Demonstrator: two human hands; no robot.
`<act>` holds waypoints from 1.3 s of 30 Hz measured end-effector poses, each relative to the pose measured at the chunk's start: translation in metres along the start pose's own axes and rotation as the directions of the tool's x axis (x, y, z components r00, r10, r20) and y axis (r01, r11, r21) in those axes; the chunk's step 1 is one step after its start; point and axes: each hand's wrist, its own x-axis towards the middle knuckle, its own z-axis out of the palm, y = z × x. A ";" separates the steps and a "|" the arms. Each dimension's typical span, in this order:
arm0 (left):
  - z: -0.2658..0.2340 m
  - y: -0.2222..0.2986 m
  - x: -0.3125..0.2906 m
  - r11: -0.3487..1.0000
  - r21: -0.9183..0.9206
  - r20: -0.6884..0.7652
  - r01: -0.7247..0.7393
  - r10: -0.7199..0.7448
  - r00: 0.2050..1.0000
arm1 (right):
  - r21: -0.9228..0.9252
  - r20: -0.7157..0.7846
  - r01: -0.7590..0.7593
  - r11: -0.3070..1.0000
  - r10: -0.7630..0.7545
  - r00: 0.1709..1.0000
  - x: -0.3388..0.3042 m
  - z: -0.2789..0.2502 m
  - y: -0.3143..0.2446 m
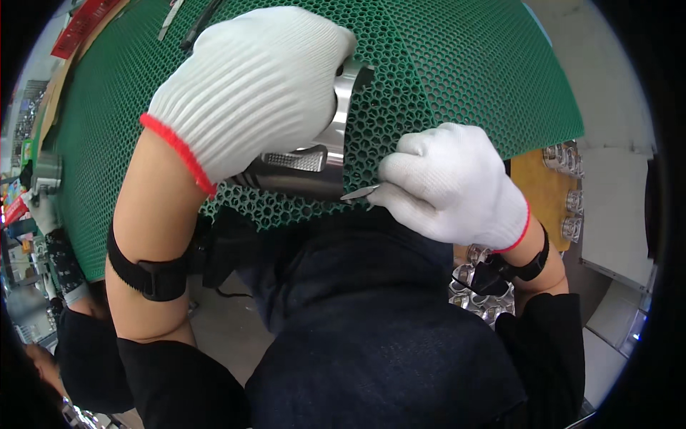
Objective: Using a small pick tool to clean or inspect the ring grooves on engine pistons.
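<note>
My left hand (257, 89), in a white knitted glove with a red cuff, is closed round a shiny metal piston (334, 161). The piston lies tilted on its side just above the green mat, with dark grooves near one end and a textured recess in its wall. Part of it is hidden under the glove. My right hand (454, 182), gloved alike, pinches a small knife with a pointed metal blade (359, 192). The blade's tip is at the piston's lower right rim; I cannot tell whether it touches. The knife's handle is hidden in the fist.
A green honeycomb mat (493, 71) covers the table. Slim tools (170, 18) lie at its far left. Several shiny metal parts (564, 159) stand on a brown board at the right, more (486, 297) below my right forearm. At the left, a co-worker's gloved hand (44, 213) is near a metal cylinder (47, 171).
</note>
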 end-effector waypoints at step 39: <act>0.013 0.026 -0.046 0.998 -0.035 -0.330 -0.051 0.037 0.943 | 0.850 0.288 -0.443 0.285 0.451 0.845 -0.008 -0.009 0.005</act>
